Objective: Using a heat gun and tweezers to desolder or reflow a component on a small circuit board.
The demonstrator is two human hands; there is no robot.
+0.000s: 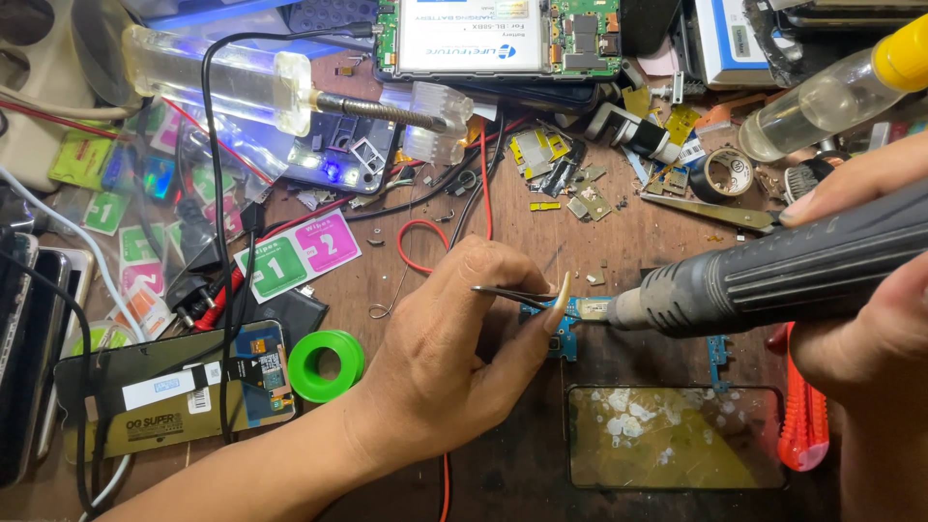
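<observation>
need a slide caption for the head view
Left hand pins small blue circuit board with tweezers; right hand aims hot-air tool at it.

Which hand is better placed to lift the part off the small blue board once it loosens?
Left. The left hand holds tweezers with tips at the small blue board; the right hand is occupied gripping the hot-air tool.

Green tape roll (pixel 326 363) lies near-left on the wooden bench (pixel 541 232). Left of it, a phone display assy (pixel 174 389) face down w/ stickers. Two wipe packets (pixel 298 254), green & pink, sit mid-left. Clear bottle w/ yellow cap (pixel 836 87) tilted at far right. Glass screen panel (pixel 674 437) near right, orange cutter (pixel 804 420) just beside its right edge. Opened phone w/ battery (pixel 498 37) at far centre.
</observation>
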